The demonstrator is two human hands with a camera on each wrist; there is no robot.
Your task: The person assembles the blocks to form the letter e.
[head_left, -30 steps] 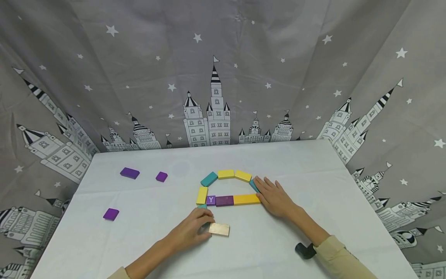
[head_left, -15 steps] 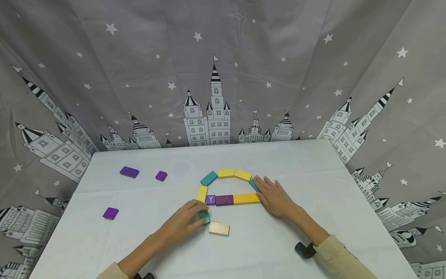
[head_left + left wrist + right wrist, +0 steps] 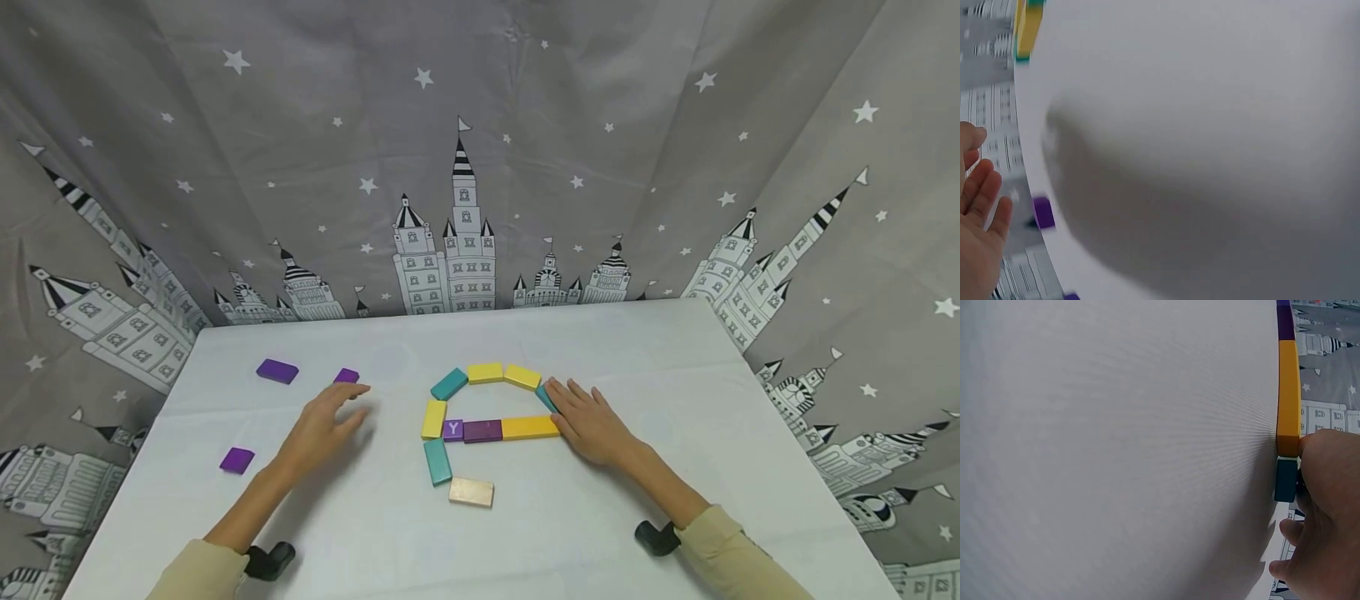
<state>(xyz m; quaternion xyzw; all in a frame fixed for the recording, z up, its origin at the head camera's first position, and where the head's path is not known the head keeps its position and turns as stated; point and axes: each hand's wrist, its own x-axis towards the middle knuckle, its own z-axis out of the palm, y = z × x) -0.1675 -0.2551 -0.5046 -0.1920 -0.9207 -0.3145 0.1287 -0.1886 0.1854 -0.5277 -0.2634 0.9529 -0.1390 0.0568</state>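
Observation:
My left hand [image 3: 318,429] is over the left of the table, empty, its fingers loosely spread. Its fingertips overlap a small purple block [image 3: 347,376] in the head view. In the left wrist view the hand [image 3: 982,231] shows at the left edge, near a purple block [image 3: 1044,212]. My right hand [image 3: 588,421] lies flat, fingers straight, partly covering a teal block [image 3: 547,398] and reaching the end of a long orange block [image 3: 529,428]. In the right wrist view, the orange block [image 3: 1289,394] and a dark teal block [image 3: 1285,479] sit beside that hand [image 3: 1335,519].
Yellow blocks [image 3: 486,373] and a teal block [image 3: 450,384] form an arch over a row with a "Y" block [image 3: 453,430] and a purple block [image 3: 483,431]. Below it are a teal block [image 3: 438,462] and a pale wooden block [image 3: 471,492]. Purple blocks [image 3: 277,372] lie left.
My left hand has let go of the pale wooden block, then left the lower teal block and moved up and left toward the purple blocks. My right hand has stayed put.

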